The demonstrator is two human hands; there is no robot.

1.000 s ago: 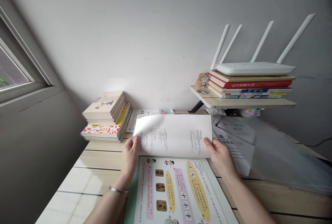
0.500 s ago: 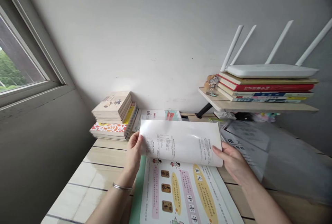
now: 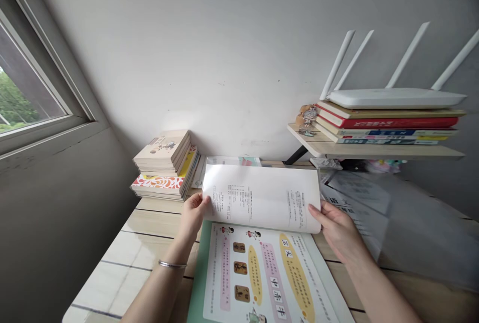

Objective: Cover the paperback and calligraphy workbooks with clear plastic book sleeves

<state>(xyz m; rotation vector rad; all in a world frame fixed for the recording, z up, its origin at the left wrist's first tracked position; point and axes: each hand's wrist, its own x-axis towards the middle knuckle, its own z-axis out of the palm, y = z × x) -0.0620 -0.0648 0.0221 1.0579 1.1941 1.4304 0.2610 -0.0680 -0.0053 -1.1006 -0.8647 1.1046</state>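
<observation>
An open book (image 3: 269,263) lies on the wooden desk, its lower page printed with Chinese characters, yellow ovals and small cartoon figures. Its upper white page (image 3: 262,188), with small blocks of print, is lifted and bent upward. My left hand (image 3: 194,208) pinches that page at its left edge between thumb and fingers. At the page's lower right edge, my right hand (image 3: 335,226) grips it with the thumb on top. Some right-hand fingers are hidden behind the paper. A silver bangle (image 3: 172,264) circles my left wrist.
A stack of books (image 3: 162,163) stands at the back left, near the window. On a raised shelf (image 3: 374,150) at the right, a white router (image 3: 396,97) rests on piled books. Clear plastic sheets or covers (image 3: 359,208) lie beneath the shelf.
The held page sits slightly higher in view and looks flatter, showing less glare. Both hands keep their grip on its edges. The view has shifted a little.
</observation>
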